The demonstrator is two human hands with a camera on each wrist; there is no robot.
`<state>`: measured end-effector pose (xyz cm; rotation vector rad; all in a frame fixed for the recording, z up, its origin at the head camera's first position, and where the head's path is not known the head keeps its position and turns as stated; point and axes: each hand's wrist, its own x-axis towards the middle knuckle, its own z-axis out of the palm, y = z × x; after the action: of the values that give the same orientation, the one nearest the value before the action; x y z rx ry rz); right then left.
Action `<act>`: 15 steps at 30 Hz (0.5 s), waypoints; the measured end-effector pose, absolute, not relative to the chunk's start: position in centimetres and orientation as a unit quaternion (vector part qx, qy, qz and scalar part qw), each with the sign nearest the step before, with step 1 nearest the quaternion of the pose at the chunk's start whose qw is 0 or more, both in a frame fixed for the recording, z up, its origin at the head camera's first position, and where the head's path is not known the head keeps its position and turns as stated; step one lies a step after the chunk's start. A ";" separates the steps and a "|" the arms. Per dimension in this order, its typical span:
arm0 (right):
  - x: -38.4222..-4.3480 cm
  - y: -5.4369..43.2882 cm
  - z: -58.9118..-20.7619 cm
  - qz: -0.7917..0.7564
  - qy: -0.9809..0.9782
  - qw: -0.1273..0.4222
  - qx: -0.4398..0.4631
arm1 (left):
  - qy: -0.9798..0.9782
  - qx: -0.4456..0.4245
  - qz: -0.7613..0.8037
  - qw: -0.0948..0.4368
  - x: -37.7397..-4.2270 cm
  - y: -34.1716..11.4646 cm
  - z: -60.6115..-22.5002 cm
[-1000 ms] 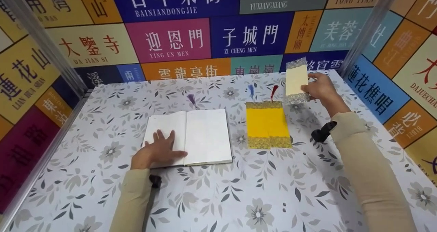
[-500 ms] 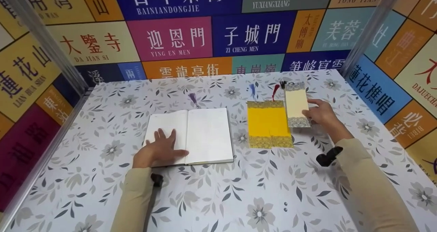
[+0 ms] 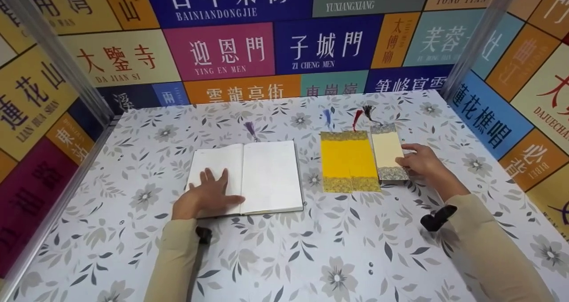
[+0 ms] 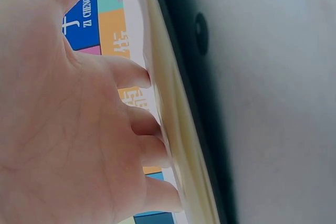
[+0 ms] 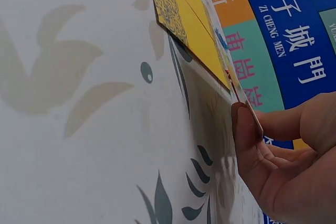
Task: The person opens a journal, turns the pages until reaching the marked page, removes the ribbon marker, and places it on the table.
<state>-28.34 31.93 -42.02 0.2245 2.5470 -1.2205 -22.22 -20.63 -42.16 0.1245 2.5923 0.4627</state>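
In the head view an open book with blank white pages lies on the table. My left hand rests on its left page, fingers spread; the left wrist view shows the fingertips on the page beside the book's page edges. At the right, my right hand pinches the right edge of a cream bookmark with grey patterned ends and a black tassel. Seen edge-on in the right wrist view, the card sits between thumb and fingers, close over the table. Just left of it lie two yellow bookmarks, slightly overlapping.
A blue tassel and a red tassel extend above the yellow bookmarks. Above the book's top edge shows a purple tassel. The flower-patterned tablecloth reaches back to a colourful sign-covered wall.
My right hand has brought the cream bookmark down and toward me, from raised near the wall to beside the yellow bookmarks. The left hand has stayed on the book.
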 end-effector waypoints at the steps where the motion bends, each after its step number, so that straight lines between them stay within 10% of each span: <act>1: -28.3 32.0 -42.1 -0.426 0.887 0.158 0.078 | 0.952 0.044 0.170 0.251 -22.2 -20.6 -42.2; 15: -27.3 31.0 -41.8 -0.283 0.947 0.135 0.075 | 0.949 0.042 0.174 0.259 -22.4 -20.7 -42.5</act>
<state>-27.31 31.00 -41.82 0.2163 2.7423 -0.8184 -22.41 -20.74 -42.46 0.1128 2.5729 0.4710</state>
